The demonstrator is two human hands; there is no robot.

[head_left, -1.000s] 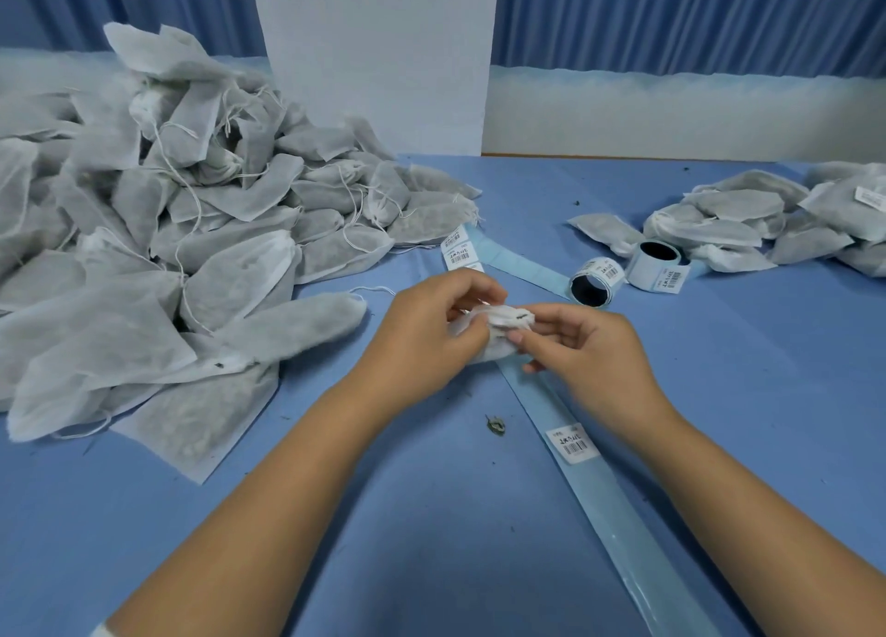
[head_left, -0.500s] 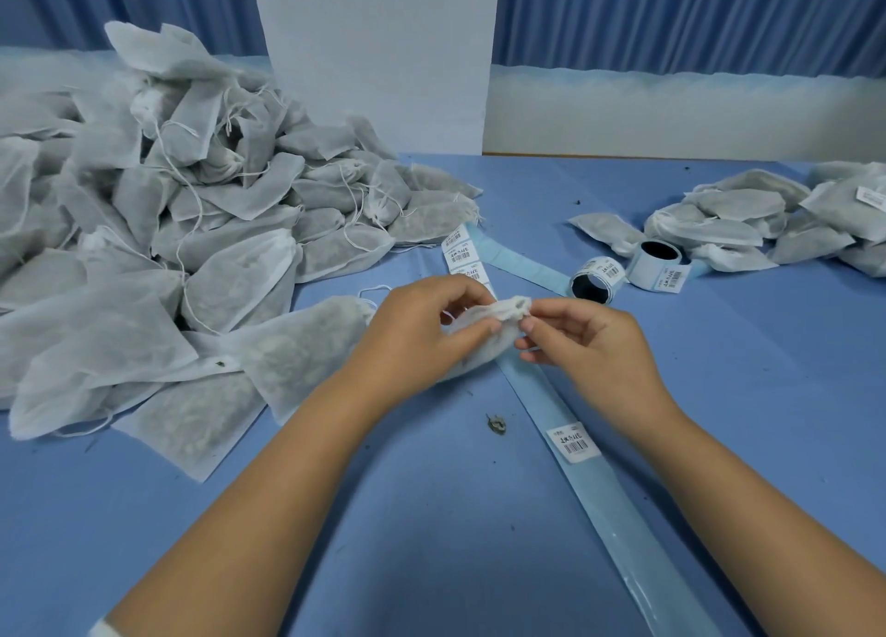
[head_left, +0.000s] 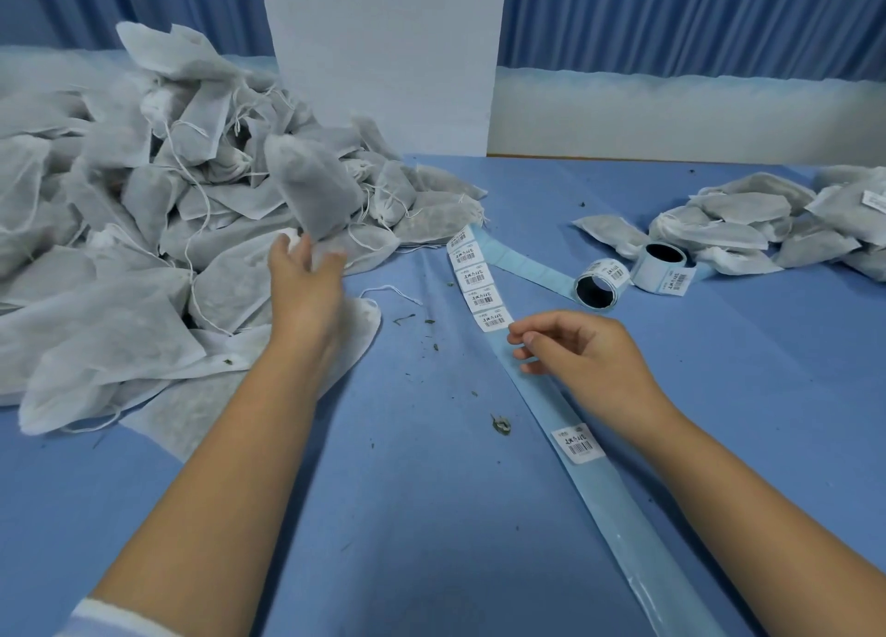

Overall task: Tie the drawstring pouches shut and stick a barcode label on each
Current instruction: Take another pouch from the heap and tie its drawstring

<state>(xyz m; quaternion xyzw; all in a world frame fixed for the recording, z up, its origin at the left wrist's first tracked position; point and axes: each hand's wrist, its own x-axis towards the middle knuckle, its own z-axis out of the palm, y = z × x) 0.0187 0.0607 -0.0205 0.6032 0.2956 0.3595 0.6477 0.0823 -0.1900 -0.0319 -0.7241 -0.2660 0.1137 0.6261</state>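
Blue table (head_left: 431,516), curtains (head_left: 671,13) behind. The left grip (head_left: 307,296) touches the lower end of the raised drawstring pouch (head_left: 311,190); whether it pinches, I cannot tell. The right grip (head_left: 589,358), loosely curled and empty, hovers beside a barcode label (head_left: 494,319). The pouch looks light and limp: hold its neck.

Nothing legible. Five barcode labels (head_left: 479,284) in a row on the blue backing strip (head_left: 542,387), each with dark characters above the bars, too small to read. Same print on the lone label (head_left: 577,443) further down the strip, the near roll (head_left: 605,272), the far roll (head_left: 671,279) and the far-right pouch label (head_left: 875,200).
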